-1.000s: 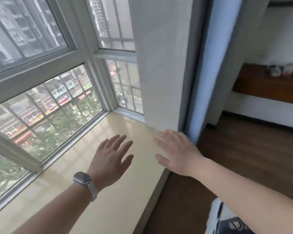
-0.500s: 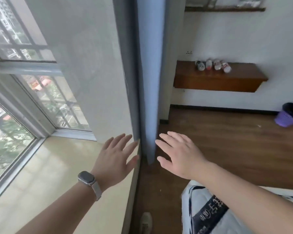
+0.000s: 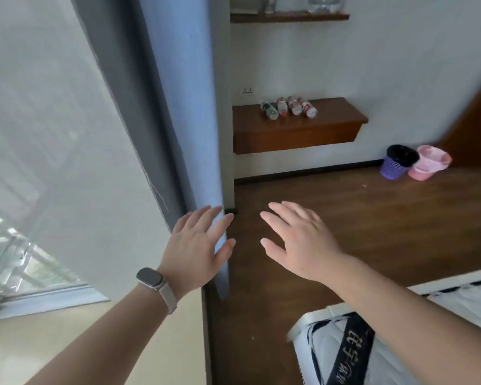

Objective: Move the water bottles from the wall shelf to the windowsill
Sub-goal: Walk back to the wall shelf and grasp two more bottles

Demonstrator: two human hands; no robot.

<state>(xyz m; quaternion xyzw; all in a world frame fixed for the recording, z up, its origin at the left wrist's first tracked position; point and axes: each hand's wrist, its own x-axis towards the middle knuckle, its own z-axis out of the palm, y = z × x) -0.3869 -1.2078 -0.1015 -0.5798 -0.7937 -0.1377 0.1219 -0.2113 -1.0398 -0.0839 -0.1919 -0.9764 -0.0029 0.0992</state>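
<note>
Head camera: the fingers (image 3: 206,218) of the left hand (image 3: 197,245) are straight and slightly spread and hold nothing, the palm turned down in front of the lower edge of a blue-grey curtain (image 3: 178,107). Just beside it, the right hand (image 3: 297,245) is held out the same way, its fingers (image 3: 278,215) extended and loose, empty, above the dark wooden floor (image 3: 372,218). The two hands are level with each other and apart. A grey watch (image 3: 149,277) on a pale strap sits on the left wrist; both forearms are bare.

Below the left arm runs the cream windowsill (image 3: 67,337), with a window (image 3: 17,257) behind a sheer white blind at the far left. No bottle shows on the visible part of the sill.

Well beyond the hands, the water bottles (image 3: 288,107) are grouped side by side near the back of the brown wall shelf (image 3: 297,129), most with red labels and one with green; whether they stand or lie cannot be told. A second, thinner shelf (image 3: 289,16) hangs higher on the same white wall. On the floor to the right of the wall shelf, a purple basket (image 3: 397,162) touches a pink bucket (image 3: 431,165). A white-and-navy printed mattress (image 3: 345,348) fills the lower right corner under the right arm.
</note>
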